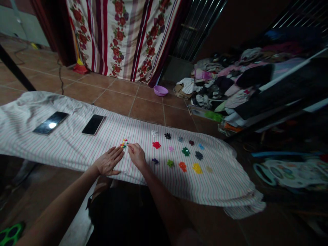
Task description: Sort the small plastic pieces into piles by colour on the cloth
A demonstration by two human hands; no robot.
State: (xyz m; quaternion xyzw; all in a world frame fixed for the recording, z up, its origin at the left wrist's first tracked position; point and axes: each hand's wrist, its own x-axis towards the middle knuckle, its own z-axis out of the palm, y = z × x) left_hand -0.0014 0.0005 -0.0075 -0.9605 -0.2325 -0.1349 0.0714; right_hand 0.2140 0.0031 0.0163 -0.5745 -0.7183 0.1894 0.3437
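Observation:
A small pile of mixed-colour beads lies on the striped cloth. My left hand rests flat just short of it, fingers stretched out and their tips close to the beads. On the pile's right side is my right hand, its thumb and forefinger pinched together; whatever they hold is too small to make out. Farther right, little heaps sorted by colour are set out, among them red pieces, dark green pieces, orange pieces and yellow pieces.
Two phones, a dark one and a light-edged one, lie on the cloth at left. Beyond it, a purple basin stands on the tiled floor. Clothes are heaped at right. A flowered curtain hangs behind.

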